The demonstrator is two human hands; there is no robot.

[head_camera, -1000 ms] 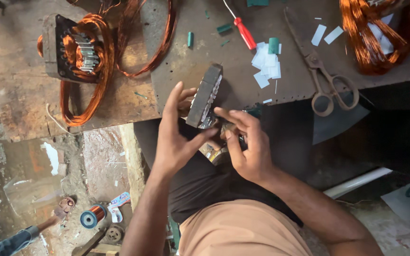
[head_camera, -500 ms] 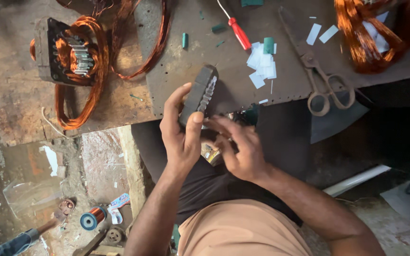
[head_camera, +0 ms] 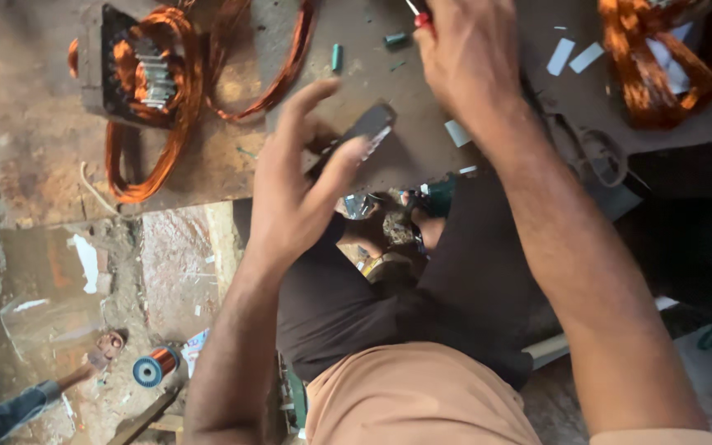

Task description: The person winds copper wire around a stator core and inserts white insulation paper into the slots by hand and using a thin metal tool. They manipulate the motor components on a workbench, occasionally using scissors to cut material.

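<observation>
A: How was the core (head_camera: 366,130) lying?

B: It was held over the bench (head_camera: 35,124) edge, its long axis slanted, the upper end pointing up and right. It was clamped between thumb and fingers of the left hand (head_camera: 294,194).

A: And the right hand (head_camera: 467,62)?

B: It was closed around a red screwdriver (head_camera: 422,18), of which only a little handle was seen. The scissors (head_camera: 591,152) were partly hidden by the forearm. The core's lower end was covered by fingers.

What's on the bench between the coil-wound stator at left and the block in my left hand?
In the head view, loose copper wire loops and a small green sleeve lie between the stator and the block.
</observation>
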